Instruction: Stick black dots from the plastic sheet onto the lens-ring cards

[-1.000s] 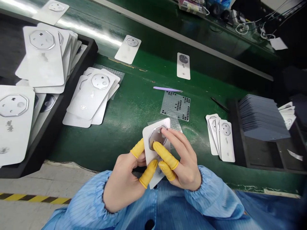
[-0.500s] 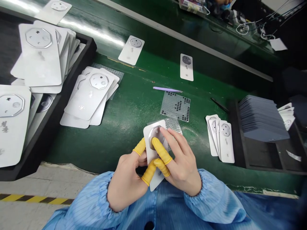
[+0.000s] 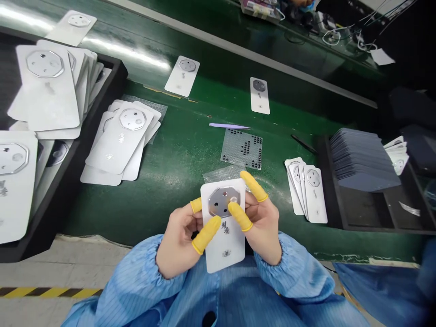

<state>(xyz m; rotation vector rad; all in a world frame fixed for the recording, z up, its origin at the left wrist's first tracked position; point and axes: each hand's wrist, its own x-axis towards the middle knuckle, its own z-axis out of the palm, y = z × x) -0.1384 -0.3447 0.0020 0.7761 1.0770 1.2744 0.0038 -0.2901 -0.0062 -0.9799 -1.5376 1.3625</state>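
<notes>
Between both hands I hold a white rectangular panel (image 3: 218, 250) with rounded corners, a silvery octagonal plate near its top and dark lettering below. My left hand (image 3: 185, 236) grips its left edge, the yellow-cotted thumb on the face and other fingers behind. On the right edge, my right hand (image 3: 262, 220) has its thumb on the octagon's lower right, with a yellow-cotted index finger at the top right corner. Just beyond the panel lies bubble wrap (image 3: 221, 173), partly covered. Farther off are a clear sheet with small black dots (image 3: 241, 147) and purple tweezers (image 3: 230, 126).
Similar panels lie in a stack (image 3: 119, 141) at left, in a black tray (image 3: 117, 68), and fanned out (image 3: 315, 195) at right. Two single panels (image 3: 182, 77) lie at the back. A black bin (image 3: 354, 206) holds grey sheets (image 3: 361, 159). A dark thin tool (image 3: 304, 144) lies nearby.
The panel has turned to face me more squarely. My right fingers have moved off its face to the right edge and behind, leaving the thumb on the octagon. The view has shifted slightly.
</notes>
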